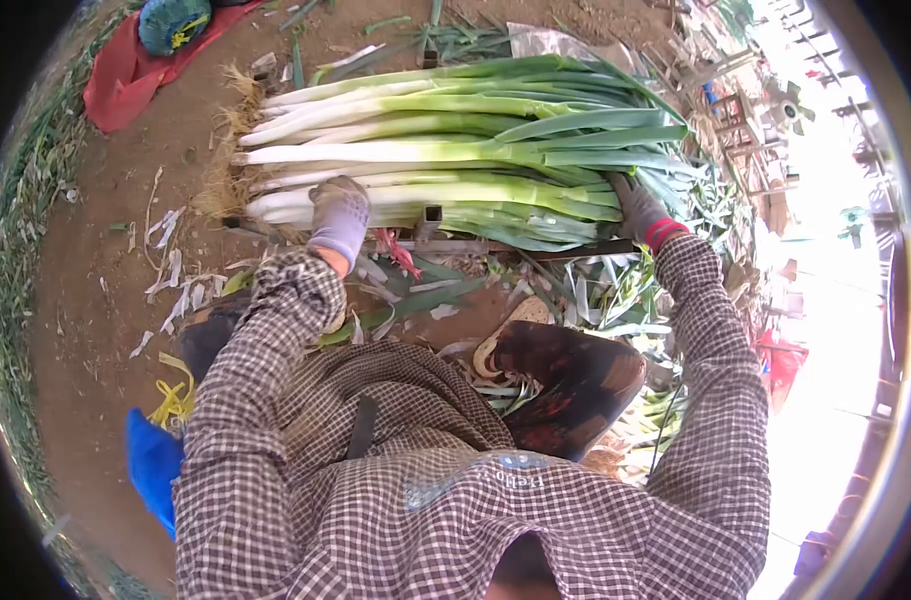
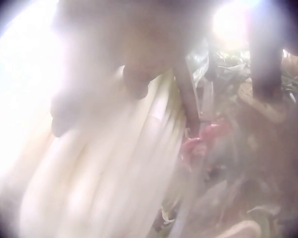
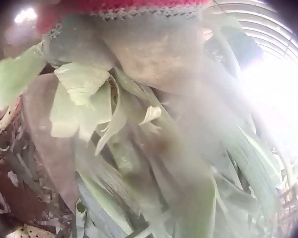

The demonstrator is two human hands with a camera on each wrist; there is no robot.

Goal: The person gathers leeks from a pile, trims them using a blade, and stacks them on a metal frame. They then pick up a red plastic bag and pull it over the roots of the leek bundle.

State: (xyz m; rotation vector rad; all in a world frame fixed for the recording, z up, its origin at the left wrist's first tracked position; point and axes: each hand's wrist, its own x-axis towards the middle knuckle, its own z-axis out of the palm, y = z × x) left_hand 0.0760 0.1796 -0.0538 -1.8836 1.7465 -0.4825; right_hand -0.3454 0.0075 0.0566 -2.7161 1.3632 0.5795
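A thick bundle of long green onions [image 1: 406,150] lies across a low metal rack, roots to the left and green leaves to the right. My gloved left hand [image 1: 341,212] grips white stalks at the near side, close to the roots. In the left wrist view its blurred fingers bend over the pale stalks [image 2: 114,173]. My gloved right hand [image 1: 640,208], red at the cuff, holds against the leafy end at the near right. The right wrist view shows the glove [image 3: 144,47] over the leaves [image 3: 188,183]; the leaves and blur hide its fingertips.
Square metal posts [image 1: 431,218] stand up at the rack's near and far sides. A red strip [image 1: 399,253] hangs under the near edge. Peelings and leaf scraps [image 1: 184,290] litter the dirt floor. At the upper left lie a red cloth [image 1: 136,75] and a green bundle [image 1: 174,24].
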